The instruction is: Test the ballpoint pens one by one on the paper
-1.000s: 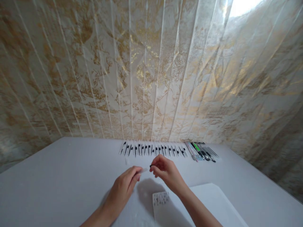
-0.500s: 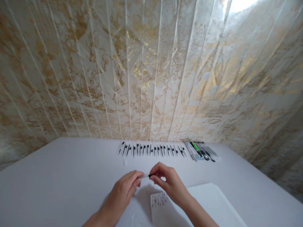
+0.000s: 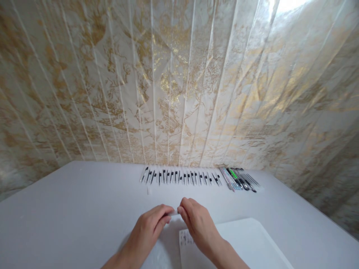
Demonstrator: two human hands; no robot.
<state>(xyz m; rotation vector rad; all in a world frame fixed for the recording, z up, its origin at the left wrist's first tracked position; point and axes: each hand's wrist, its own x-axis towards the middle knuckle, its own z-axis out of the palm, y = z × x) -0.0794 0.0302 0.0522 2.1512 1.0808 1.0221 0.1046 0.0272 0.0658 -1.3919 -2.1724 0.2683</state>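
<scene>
Left hand (image 3: pixel 150 226): fingers pinched on a slim clear piece (image 3: pixel 174 213), above the table (image 3: pixel 70 209).
Right hand (image 3: pixel 200 224): closed over its other end; from here I can't tell if anything's joined.
Row (image 3: pixel 184 178): many slim pieces with black parts, laid out beside pens (image 3: pixel 238 179).
White tray (image 3: pixel 252 239): near the right forearm.

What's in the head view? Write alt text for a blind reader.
Left hand and right hand hold a small pale tube between them over a white table. Beyond lie a row of black-and-clear pieces and some pens; a white tray is nearer, right.
</scene>
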